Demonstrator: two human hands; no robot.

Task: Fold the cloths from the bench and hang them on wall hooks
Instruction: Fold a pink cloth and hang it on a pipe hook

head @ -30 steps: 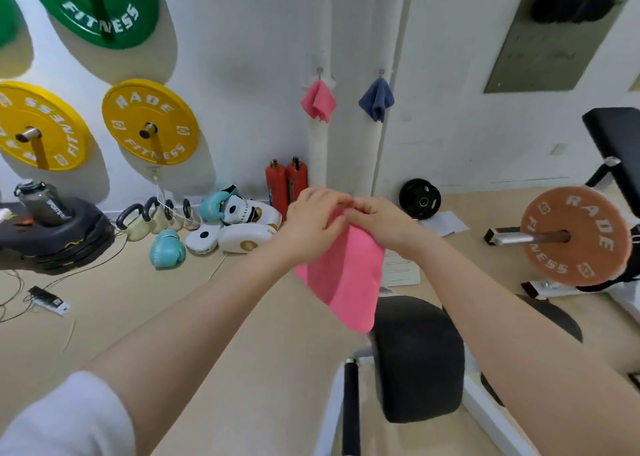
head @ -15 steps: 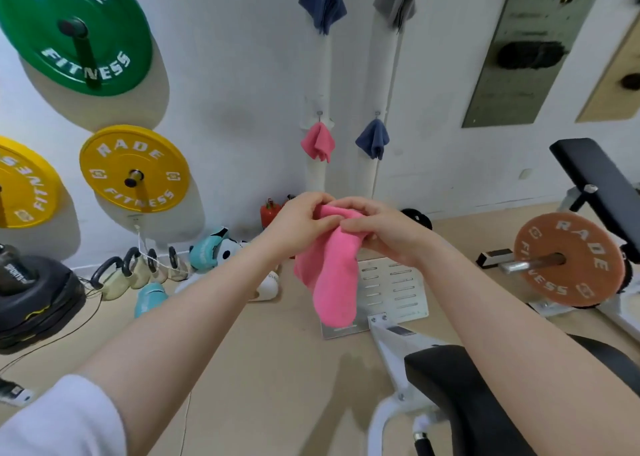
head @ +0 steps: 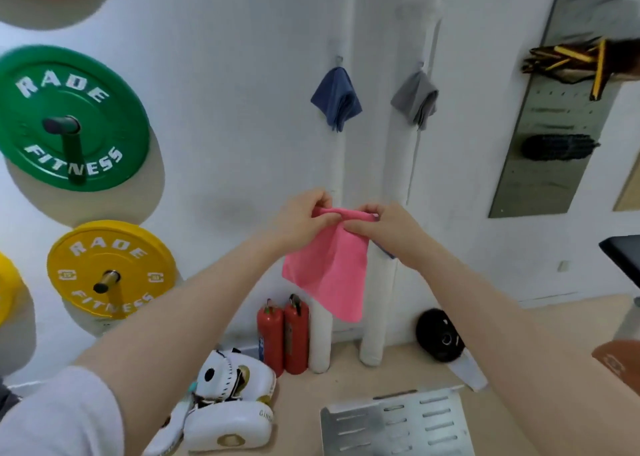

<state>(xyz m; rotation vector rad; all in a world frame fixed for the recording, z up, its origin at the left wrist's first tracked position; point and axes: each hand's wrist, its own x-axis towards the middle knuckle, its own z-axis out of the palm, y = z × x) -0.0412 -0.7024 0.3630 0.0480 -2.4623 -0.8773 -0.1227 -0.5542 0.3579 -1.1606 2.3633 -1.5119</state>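
Two hands hold a pink cloth (head: 329, 268) up in front of the white wall.

Both the left hand (head: 301, 222) and the right hand (head: 384, 227) pinch the rolled top edge of the pink cloth, fingers curled round it, and the rest hangs below them in a loose flap. Above the pink cloth, a blue cloth (head: 336, 97) hangs from a wall hook, and a grey cloth (head: 415, 99) hangs from another hook just right of the blue one. Below the pink cloth, two red fire extinguishers (head: 284, 338) stand on the floor against the wall. Left of the pink cloth, a green weight plate (head: 69, 120) and a yellow weight plate (head: 110, 268) are mounted on the wall. White boxing pads (head: 228, 410) lie on the floor, below and left of the cloth.
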